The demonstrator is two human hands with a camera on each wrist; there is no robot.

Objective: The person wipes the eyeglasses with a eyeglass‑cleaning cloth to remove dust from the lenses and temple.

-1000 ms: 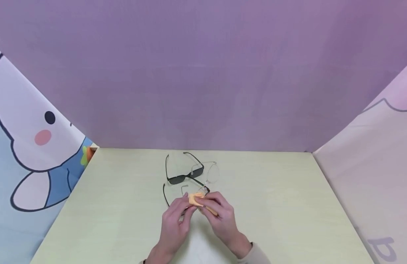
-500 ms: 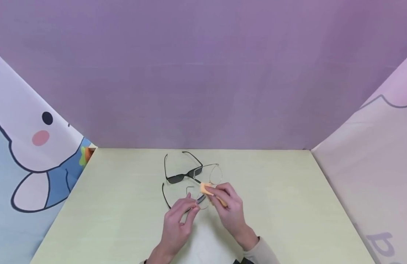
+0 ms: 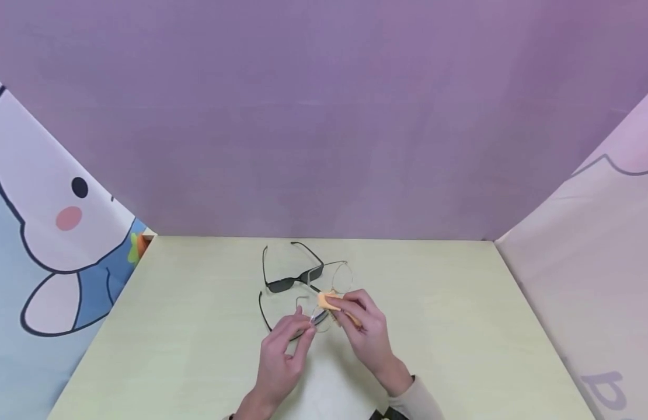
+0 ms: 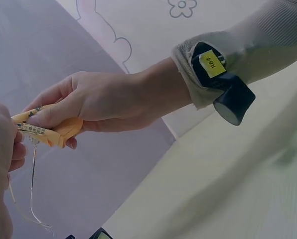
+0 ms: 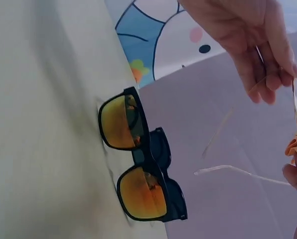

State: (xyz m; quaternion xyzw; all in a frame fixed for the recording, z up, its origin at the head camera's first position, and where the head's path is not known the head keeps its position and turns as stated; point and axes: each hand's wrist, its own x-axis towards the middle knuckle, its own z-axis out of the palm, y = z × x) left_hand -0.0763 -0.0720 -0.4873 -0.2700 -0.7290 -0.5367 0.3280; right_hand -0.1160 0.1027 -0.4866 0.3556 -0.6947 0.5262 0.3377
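My left hand [image 3: 283, 350] pinches the rim of a pair of thin wire-framed eyeglasses [image 3: 342, 264] between thumb and fingers, holding it above the table. In my right hand [image 3: 367, 335] is an orange cloth [image 3: 328, 300], folded over the frame near the middle, between the two round lenses. Dark printed marks show on the cloth [image 4: 64, 132] in the left wrist view. One lens stands out past the cloth on the far side; the nearer lens lies between the hands. The temples [image 5: 243, 172] of the eyeglasses stretch away from me in the right wrist view.
Black sunglasses [image 3: 282, 285] rest on the table [image 3: 198, 326] beyond the hands. A second pair with orange mirrored lenses [image 5: 143, 194] lies nearer, partly behind the left hand in the head view. A purple backdrop [image 3: 324, 146] and printed side cloths [image 3: 66, 262] enclose the table.
The right hand and the orange cloth have shifted right and away from the left fingers, uncovering the nearer lens. During the last half second both hands barely moved; the eyeglasses tilted slightly.
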